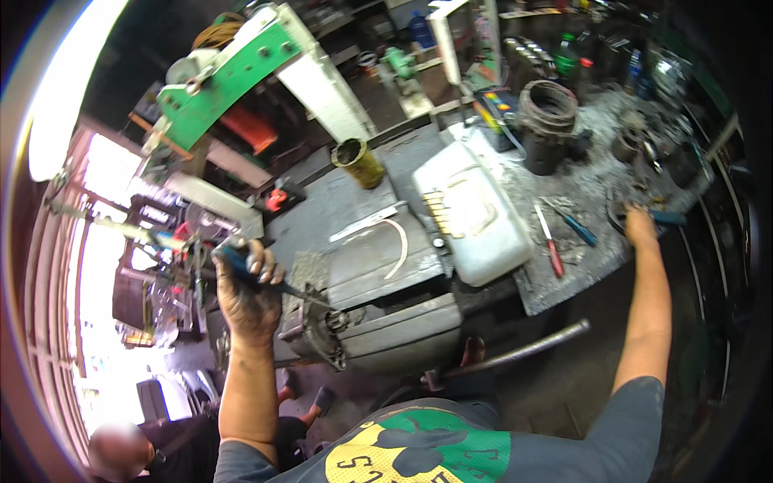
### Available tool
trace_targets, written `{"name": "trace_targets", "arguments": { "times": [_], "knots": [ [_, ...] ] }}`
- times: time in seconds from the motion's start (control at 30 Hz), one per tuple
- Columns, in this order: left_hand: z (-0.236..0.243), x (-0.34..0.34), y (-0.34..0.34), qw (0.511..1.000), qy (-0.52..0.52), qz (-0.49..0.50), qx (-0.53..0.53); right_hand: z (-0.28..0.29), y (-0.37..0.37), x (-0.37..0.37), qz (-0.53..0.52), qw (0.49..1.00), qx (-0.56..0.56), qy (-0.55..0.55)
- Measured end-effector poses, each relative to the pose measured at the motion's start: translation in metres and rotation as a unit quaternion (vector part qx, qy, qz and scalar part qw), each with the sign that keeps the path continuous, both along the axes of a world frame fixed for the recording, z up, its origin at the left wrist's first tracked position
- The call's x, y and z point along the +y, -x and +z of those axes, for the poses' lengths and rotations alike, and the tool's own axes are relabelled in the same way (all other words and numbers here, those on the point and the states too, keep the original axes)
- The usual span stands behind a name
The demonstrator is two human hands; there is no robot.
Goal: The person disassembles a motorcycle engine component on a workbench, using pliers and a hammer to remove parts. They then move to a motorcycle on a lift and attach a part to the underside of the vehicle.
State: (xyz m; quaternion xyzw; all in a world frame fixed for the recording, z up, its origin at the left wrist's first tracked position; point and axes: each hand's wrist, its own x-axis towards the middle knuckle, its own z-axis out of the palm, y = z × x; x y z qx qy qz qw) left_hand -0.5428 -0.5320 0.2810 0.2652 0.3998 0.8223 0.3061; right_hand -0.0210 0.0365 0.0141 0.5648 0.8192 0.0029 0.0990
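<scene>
My left hand (250, 294), dark with grease, grips a blue-handled screwdriver (241, 264) whose shaft points toward a grey metal housing (326, 338) with a small gear, lying against a bulky dark grey body (398, 342). My right hand (641, 228) is stretched to the right bench, its fingers closed on a dark tool with a blue handle (668, 217); its exact kind is unclear. Left of it lie a red-handled screwdriver (555, 256) and a second blue-handled screwdriver (582, 232). A thin strip (363, 224) and a curved pale hose (400, 249) rest on the grey plate above the housing.
A white plastic container (475, 233), yellow can (358, 165) and black cylindrical part (546, 149) stand on the bench (535, 294). A green-and-white press frame (233, 72) rises behind. A metal bar (531, 346) extends low at right. Another person (177, 443) is at lower left.
</scene>
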Motion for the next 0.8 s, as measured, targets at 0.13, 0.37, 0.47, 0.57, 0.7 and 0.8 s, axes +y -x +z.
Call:
{"name": "trace_targets", "arguments": {
  "times": [0.13,0.37,0.47,0.57,0.7,0.8],
  "knots": [
    [-0.004,0.001,0.01,0.997,-0.013,-0.067,0.032,0.004,0.003,0.009,0.054,0.994,-0.098,0.001],
    [-0.014,-0.003,0.021,0.994,-0.001,-0.105,0.022,0.002,0.013,-0.015,0.0,0.996,0.071,-0.053],
    [-0.009,0.0,0.023,0.992,0.077,-0.063,0.072,0.023,0.041,-0.041,0.023,0.97,0.223,-0.093],
    [0.014,-0.012,0.029,0.937,0.191,-0.051,0.286,0.04,0.078,-0.074,0.074,0.956,0.236,0.157],
    [0.04,-0.038,0.031,0.848,0.347,0.08,0.391,0.03,0.11,-0.099,0.127,0.982,0.047,0.129],
    [0.046,-0.038,0.037,0.866,0.302,0.12,0.38,0.04,0.101,-0.106,0.072,0.986,0.107,0.105]
  ]
}}
